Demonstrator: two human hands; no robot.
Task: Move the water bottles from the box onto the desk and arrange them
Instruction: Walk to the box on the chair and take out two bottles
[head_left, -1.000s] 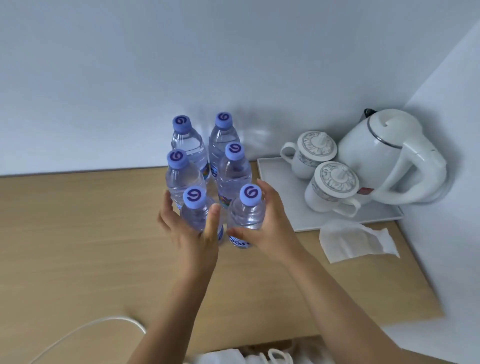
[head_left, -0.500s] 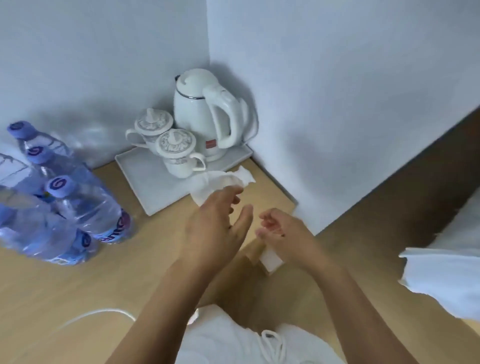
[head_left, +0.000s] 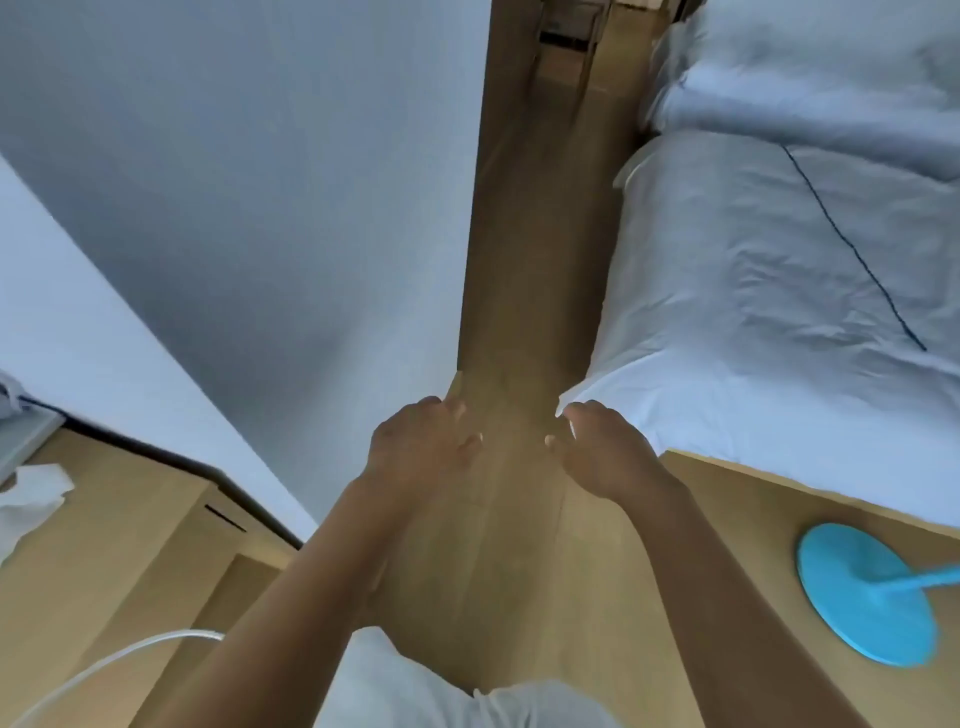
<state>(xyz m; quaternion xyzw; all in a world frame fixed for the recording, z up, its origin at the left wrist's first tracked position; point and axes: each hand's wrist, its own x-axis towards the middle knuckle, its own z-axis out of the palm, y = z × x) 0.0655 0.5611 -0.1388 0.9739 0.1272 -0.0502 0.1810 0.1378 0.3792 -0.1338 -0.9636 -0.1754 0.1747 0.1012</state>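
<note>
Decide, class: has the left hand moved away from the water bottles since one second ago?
Yes. The left hand then touched the bottles on the desk; now it hangs empty over the floor, right of the desk, beside the bed.

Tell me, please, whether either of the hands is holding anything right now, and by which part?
Nothing is held. The left hand and the right hand are both empty, fingers loosely spread, above the light wooden floor.

Single head-worn view, wide-angle. It looked forward and steeply down at the wooden floor (head_left: 524, 270) from standing height, wall (head_left: 270, 197) on its left, bed (head_left: 779, 270) on its right, counter (head_left: 98, 525) corner at lower left.
</note>
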